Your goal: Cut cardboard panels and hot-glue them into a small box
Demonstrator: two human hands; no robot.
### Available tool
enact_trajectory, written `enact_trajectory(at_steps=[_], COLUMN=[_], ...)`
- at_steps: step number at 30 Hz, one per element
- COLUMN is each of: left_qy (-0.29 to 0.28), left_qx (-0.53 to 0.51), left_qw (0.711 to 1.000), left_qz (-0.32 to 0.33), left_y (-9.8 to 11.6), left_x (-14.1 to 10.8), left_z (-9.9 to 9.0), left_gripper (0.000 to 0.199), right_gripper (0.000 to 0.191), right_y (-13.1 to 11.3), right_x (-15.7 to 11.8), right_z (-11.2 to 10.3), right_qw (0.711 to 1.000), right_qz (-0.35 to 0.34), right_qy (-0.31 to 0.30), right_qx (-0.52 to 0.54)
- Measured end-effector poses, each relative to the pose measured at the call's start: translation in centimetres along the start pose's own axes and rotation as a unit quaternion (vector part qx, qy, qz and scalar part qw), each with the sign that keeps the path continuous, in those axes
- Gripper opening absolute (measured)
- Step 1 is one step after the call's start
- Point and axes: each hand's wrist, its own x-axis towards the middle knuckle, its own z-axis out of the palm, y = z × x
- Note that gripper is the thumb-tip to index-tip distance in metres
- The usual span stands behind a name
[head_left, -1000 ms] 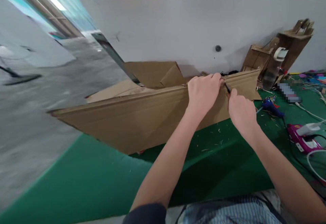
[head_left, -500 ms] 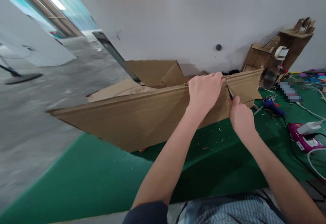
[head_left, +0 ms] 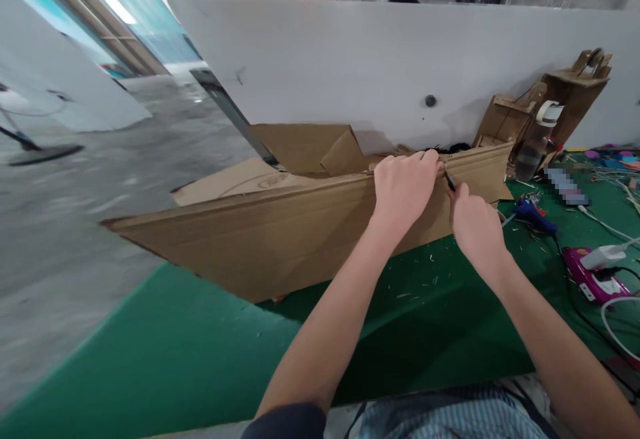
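A long brown cardboard piece [head_left: 280, 239] stands on edge across the green table, its pointed left end reaching past the table's edge. My left hand [head_left: 406, 184] grips its top edge, fingers folded over the rim. Just to the right, my right hand [head_left: 475, 226] is closed around a small dark-handled cutting tool [head_left: 450, 181], whose thin tip meets the cardboard near my left fingertips. Behind the long piece lie a folded cardboard flap [head_left: 310, 146] and another flat cardboard sheet [head_left: 225, 179].
On the green table [head_left: 200, 359] at right are a blue glue gun [head_left: 535, 216], a clear bottle [head_left: 536, 142], a phone-like object [head_left: 566, 186], a magenta power strip [head_left: 595, 276] and cables. Wooden structures [head_left: 570, 102] lean by the white panel [head_left: 340, 66].
The view has shifted slightly, so the panel and table items sit a little differently. The tool's tip is closer to my left fingers, and less of its blade shows.
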Motion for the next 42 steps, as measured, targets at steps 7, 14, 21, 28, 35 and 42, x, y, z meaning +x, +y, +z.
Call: enact_trajectory(at_steps=[7,14,21,28,35,42], left_qy=[-0.014,-0.025,-0.03,-0.028,-0.033,-0.046], left_qx=[-0.014,0.0,-0.007,-0.006,-0.005,-0.018], left_qw=[1.0,0.999,0.999,0.999,0.999,0.998], left_qz=[-0.023,-0.027,-0.023,-0.025,-0.032,-0.035], left_y=[0.0,-0.2,-0.2,-0.2,-0.2,-0.3], left_x=[0.2,0.3,0.3,0.3,0.3,0.4], left_z=[-0.2,-0.3,-0.2,-0.1,-0.4,-0.4], left_gripper=[0.032,0.033,0.033,0.034,0.034,0.035], right_gripper=[0.032,0.029,0.03,0.029,0.026,0.028], right_y=[-0.1,0.1,0.0,0.3,0.1,0.2], right_x=[-0.2,-0.6,-0.8,-0.2,-0.6,-0.7], right_z=[2.0,3.7,2.4,1.4,3.2,4.3], right_qw=[0.999,1.0,1.0,1.0,1.0,0.999], right_qz=[0.025,0.029,0.025,-0.003,0.016,0.031], right_qy=[0.015,0.005,-0.005,-0.001,-0.017,-0.034], right_qx=[-0.013,-0.005,-0.016,-0.026,-0.005,0.001])
